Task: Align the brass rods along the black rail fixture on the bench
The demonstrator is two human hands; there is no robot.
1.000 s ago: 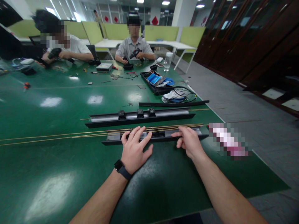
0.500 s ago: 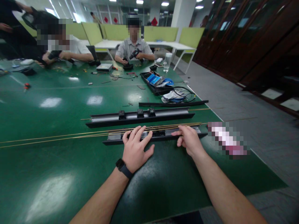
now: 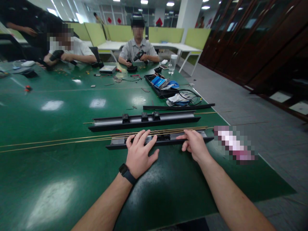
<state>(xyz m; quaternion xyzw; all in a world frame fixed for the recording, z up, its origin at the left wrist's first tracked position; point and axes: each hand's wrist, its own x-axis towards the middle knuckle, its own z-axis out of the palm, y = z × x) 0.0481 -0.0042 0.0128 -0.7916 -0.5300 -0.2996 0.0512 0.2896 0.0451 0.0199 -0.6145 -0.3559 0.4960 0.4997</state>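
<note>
Head view: left hand (image 3: 141, 154) lies open across brass rods (image 3: 168, 131) over the near rail (image 3: 168, 143), near the table's (image 3: 72, 173) right edge, presumably steadying them; right hand (image 3: 194, 146) at rods, grip unclear.

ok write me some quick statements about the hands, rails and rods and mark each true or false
1. The left hand reaches over the nearer black rail. True.
2. The dark watch is on the right wrist. False: it is on the left wrist.
3. The gold rods extend past the left end of the nearer black rail. True.
4. The farther black rail carries five small blocks. False: it carries three small black blocks.
5. The right hand is holding a power drill. False: it is at the nearer black rail, and a person across the table holds that drill.
</note>
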